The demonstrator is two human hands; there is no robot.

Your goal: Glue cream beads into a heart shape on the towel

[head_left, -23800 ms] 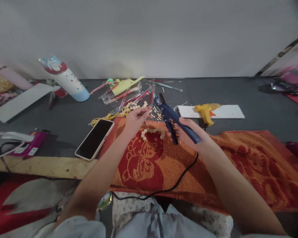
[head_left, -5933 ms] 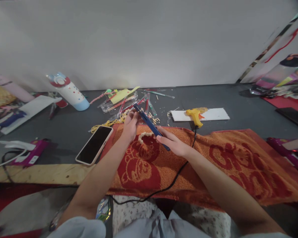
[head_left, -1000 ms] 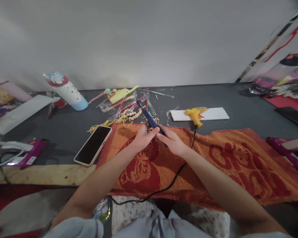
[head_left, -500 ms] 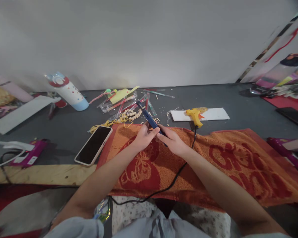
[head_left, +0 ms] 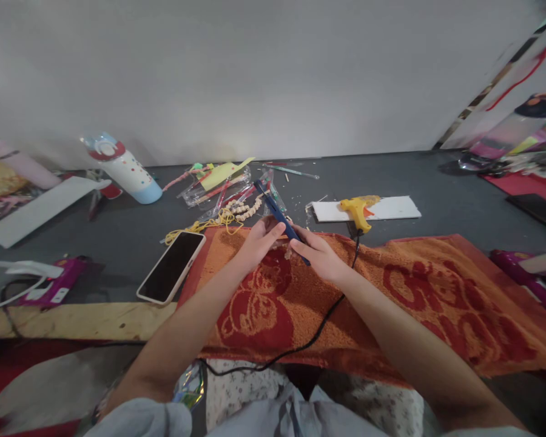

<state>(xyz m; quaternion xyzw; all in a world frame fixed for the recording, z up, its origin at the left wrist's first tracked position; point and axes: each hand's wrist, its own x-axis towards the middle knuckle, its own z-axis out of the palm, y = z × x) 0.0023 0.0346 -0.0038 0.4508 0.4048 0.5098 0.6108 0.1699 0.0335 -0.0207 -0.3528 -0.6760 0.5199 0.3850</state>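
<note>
My right hand (head_left: 316, 255) is closed round the handles of blue pliers (head_left: 277, 212), whose tip points up and away over the towel's far edge. My left hand (head_left: 260, 240) rests beside them on the orange and red towel (head_left: 391, 291), fingers curled over a small cream bead ring that is almost wholly hidden; whether it grips the ring I cannot make out. Beyond the pliers' tip lie yellow cord (head_left: 200, 223) and a strand of cream beads (head_left: 246, 209).
A phone (head_left: 171, 266) lies face up left of the towel. A yellow glue gun (head_left: 357, 211) stands on a white board (head_left: 391, 208), its black cord running towards me. A dotted bottle (head_left: 125, 169), plastic-wrapped sticks (head_left: 222, 182) and a wooden plank (head_left: 73, 312) surround the work area.
Both hands have shifted slightly; the pliers' tip has tilted a little to the right and my left fingers have drawn back from the pliers.
</note>
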